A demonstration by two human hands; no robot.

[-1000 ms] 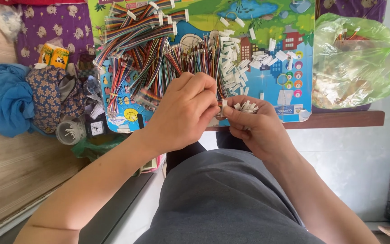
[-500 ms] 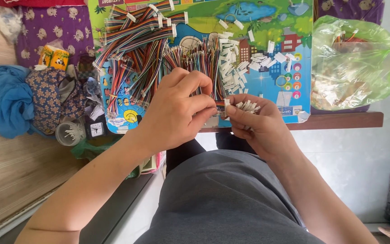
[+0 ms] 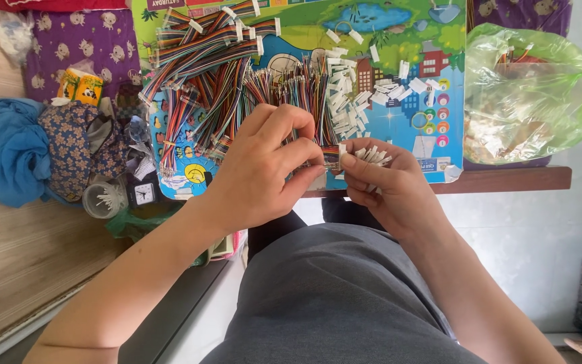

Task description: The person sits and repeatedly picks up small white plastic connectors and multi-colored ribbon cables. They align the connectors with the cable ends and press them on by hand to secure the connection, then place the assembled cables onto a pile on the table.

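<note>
left grip (image 3: 264,168): pinches wires (image 3: 330,156) | right grip (image 3: 378,178): holds white connectors (image 3: 370,155)

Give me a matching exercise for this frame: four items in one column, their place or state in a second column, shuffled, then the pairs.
Items:
1. right hand
2. green plastic bag
3. blue cloth
4. small clock

Places/states:
A. far left, bunched up
B. far right of the low table
C. holds a cluster of white connectors
D. beside a clear round container

Pairs: 1-C, 2-B, 3-A, 4-D
</note>
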